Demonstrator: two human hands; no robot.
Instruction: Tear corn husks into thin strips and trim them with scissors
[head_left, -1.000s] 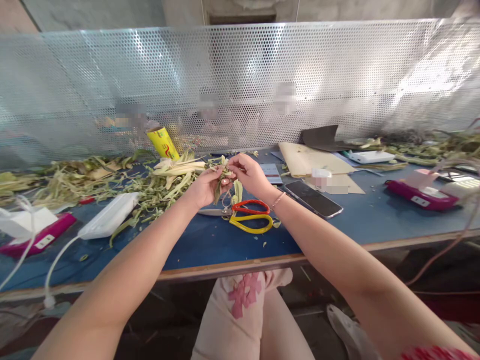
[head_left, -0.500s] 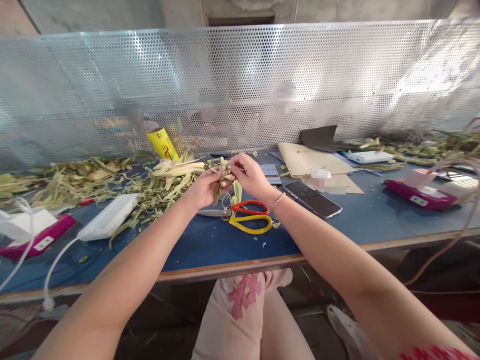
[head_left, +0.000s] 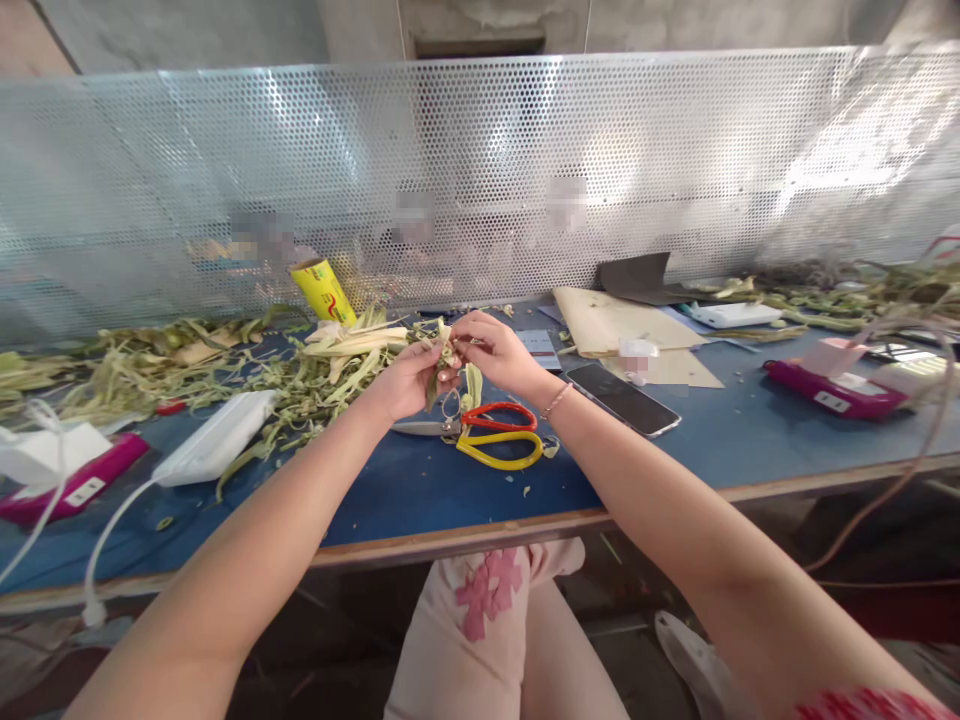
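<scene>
Above the blue table my left hand [head_left: 411, 382] is closed around a small bunch of pale green dried plant leaves [head_left: 445, 352]. My right hand [head_left: 491, 350] meets it from the right, thumb and fingers pinched on the same bunch; the exact grip is partly hidden. Just below both hands lie scissors [head_left: 500, 450] with one red and one yellow handle, their blades pointing left. A leaf [head_left: 473, 385] sits by the scissors' red handle. To the left spreads a heap of dried stalks and leaves [head_left: 322, 385].
A yellow tube [head_left: 324, 290] leans near the perforated metal screen [head_left: 480, 130]. Right of my hands lie a phone [head_left: 622, 398] and brown paper [head_left: 622, 322]. A white power bank-like box [head_left: 217, 435] with a cable and magenta power strips [head_left: 836, 390] flank the workspace.
My right hand's fingers have shifted slightly left on the plant bunch. My left hand stays around it, and the scissors lie in the same place.
</scene>
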